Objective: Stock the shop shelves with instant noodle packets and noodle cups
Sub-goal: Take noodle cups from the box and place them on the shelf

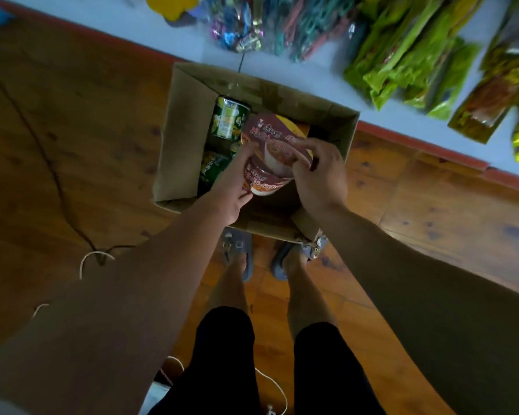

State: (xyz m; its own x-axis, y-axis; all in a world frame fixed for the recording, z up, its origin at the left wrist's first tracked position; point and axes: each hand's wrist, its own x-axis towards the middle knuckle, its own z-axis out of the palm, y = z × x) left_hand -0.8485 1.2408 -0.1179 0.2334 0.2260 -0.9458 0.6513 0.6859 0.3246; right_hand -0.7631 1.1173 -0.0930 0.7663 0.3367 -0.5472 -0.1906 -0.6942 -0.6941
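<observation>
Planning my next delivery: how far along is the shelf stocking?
Green packets already lie on the shelf. In hand: left hand and right hand grip red noodle cups above the box. Left: green cups inside.

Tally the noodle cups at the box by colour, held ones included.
Dark red round noodle cups, held by the left hand and right hand: 2
Green cylindrical noodle cups in the brown cardboard box: 2
Total: 4
</observation>
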